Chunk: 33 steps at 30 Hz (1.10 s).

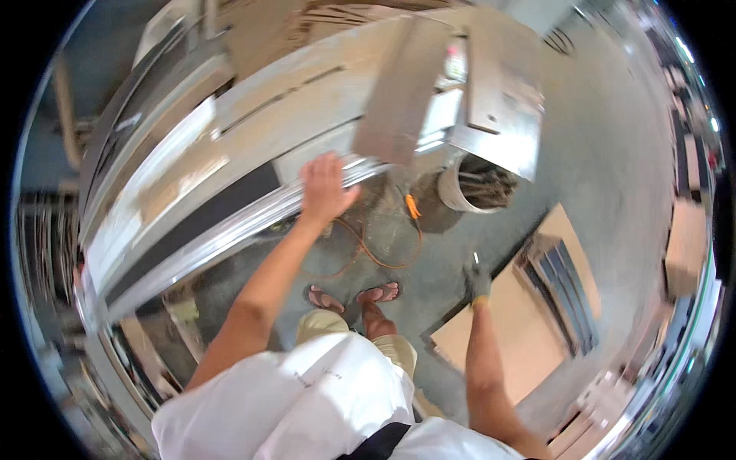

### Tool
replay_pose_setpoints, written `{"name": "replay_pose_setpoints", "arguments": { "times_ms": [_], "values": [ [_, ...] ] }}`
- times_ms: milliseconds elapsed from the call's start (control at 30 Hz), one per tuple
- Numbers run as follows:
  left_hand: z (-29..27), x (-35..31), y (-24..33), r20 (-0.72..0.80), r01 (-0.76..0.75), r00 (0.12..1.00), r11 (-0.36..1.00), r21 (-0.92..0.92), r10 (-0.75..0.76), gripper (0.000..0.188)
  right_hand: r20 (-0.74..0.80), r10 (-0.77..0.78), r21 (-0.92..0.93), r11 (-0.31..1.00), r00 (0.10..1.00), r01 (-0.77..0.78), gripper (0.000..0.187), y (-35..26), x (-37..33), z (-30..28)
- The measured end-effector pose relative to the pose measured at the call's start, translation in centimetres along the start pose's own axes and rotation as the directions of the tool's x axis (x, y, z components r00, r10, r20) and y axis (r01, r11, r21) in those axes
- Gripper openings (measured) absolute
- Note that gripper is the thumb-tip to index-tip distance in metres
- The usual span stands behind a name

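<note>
My left hand (326, 188), bare, has its fingers stretched out over the shiny metal rail (253, 218) along the front of a long work table. Near its fingertips a brown flat panel (399, 92) lies across the table. On my right hand (477, 282) is a grey glove, and the hand hangs low over the floor beside a tan board (498, 337). A small pale tip shows at its fingers, which look closed. What they hold is too blurred to name.
A white bucket of dark scraps (487, 185) stands by the table's end. An orange-handled tool (413, 207) joins a looped hose (383, 266) low in front of my feet. Dark-edged strips (563, 287) are stacked on the tan board. Cartons (685, 249) stand far right.
</note>
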<state>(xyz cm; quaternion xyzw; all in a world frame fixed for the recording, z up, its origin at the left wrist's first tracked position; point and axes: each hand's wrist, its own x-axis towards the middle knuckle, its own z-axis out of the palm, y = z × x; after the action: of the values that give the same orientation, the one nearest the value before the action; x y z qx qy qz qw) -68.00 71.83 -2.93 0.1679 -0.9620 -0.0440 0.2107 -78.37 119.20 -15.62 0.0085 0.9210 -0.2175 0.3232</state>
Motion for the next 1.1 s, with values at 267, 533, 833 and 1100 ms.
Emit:
{"name": "replay_pose_setpoints", "arguments": {
  "times_ms": [267, 533, 833, 1100],
  "values": [
    [-3.1, -1.5, -1.0, 0.035, 0.06, 0.998, 0.99, -0.13, -0.056, 0.065, 0.385, 0.304, 0.522, 0.707, 0.872, -0.477, 0.046, 7.7, -24.4, 10.6],
    [-7.7, -19.9, -2.2, 0.14, 0.09, 0.99, 0.878, -0.469, -0.027, 0.064, 0.123, 0.351, 0.644, 0.683, 0.928, -0.344, 0.041, 6.2, -32.6, 12.8],
    [-15.3, -52.6, -23.7, 0.459, 0.887, 0.459, 0.427, -0.178, -0.761, 0.054, 0.15, -0.115, 0.468, 0.883, 0.982, 0.032, 0.044, -9.9, -32.2, 18.7],
    [-21.8, -61.7, -28.4, 0.332, 0.99, 0.079, 0.036, -0.136, -0.94, 0.048, 0.224, -0.712, 0.277, 0.702, 0.666, 0.657, 0.048, -32.3, -30.3, 22.8]
  ]
}}
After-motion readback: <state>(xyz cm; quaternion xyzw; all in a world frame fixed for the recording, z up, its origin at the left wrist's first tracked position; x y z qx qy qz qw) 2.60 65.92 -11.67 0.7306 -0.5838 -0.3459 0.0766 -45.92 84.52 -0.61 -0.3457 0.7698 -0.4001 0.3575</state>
